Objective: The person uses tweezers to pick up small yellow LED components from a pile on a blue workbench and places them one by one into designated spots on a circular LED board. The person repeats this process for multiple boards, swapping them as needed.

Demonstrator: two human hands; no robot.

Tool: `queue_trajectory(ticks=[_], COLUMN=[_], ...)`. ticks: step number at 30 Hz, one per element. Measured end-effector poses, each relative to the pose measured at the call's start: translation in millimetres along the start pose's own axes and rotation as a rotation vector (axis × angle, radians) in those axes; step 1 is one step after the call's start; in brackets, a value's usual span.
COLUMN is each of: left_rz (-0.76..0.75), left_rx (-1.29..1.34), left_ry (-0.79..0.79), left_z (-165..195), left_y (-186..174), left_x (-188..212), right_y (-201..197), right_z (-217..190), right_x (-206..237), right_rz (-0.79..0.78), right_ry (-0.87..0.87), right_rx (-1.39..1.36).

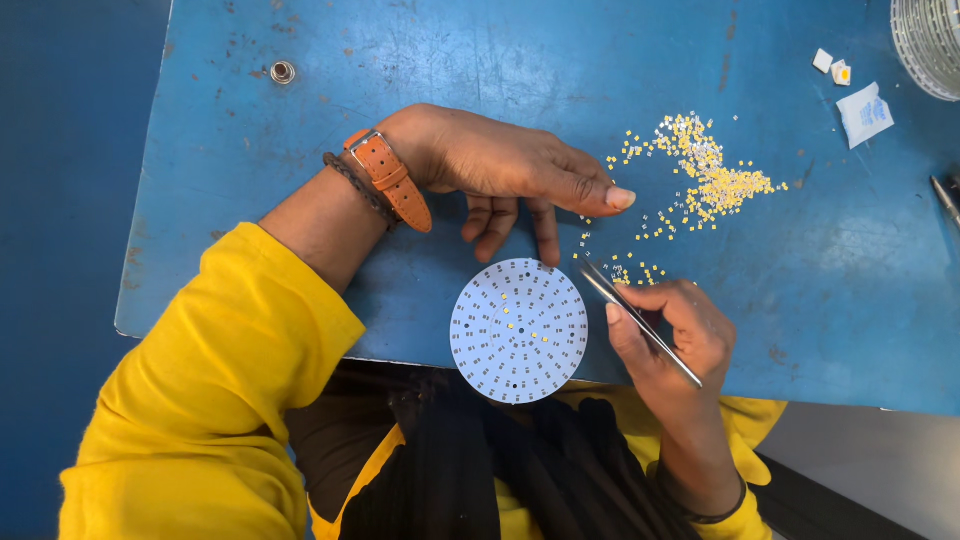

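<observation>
A round white circuit board [519, 330] dotted with small pads lies at the near edge of the blue table [300, 200]. My right hand [670, 335] grips metal tweezers [640, 322], their tip pointing up-left beside the board's right rim. My left hand [500, 165], with an orange watch strap on the wrist, rests palm down above the board, fingers curled toward its top edge and holding nothing. A scatter of tiny yellow and white chips [705, 175] lies just right of that hand, with a few more [630, 270] near the tweezers' tip.
At the far right corner stand a stack of round boards [930, 40], a small white packet [865, 112] and two little white pieces [832, 67]. A metal tool [945, 200] pokes in at the right edge. A metal stud [283, 72] sits at the upper left.
</observation>
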State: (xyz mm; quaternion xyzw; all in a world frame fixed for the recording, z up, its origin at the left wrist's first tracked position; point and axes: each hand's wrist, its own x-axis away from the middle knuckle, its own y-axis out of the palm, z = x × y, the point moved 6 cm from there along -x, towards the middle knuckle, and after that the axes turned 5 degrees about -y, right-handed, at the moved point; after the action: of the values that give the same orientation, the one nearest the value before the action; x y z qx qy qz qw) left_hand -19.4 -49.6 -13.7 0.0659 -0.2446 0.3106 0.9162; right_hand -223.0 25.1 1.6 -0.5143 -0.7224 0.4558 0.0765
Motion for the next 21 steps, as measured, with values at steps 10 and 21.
queue_trajectory(ticks=[10,21], left_rz=[-0.030,0.044], left_rx=[0.020,-0.028], left_ry=[0.078,0.000], left_z=[-4,-4], left_y=[0,-3], left_x=[-7,-3], right_y=[10,21], right_z=[-25,-20], right_x=[0,-7], right_rz=[-0.028,-0.175], right_ry=[-0.065,-0.112], right_rx=[-0.036,-0.085])
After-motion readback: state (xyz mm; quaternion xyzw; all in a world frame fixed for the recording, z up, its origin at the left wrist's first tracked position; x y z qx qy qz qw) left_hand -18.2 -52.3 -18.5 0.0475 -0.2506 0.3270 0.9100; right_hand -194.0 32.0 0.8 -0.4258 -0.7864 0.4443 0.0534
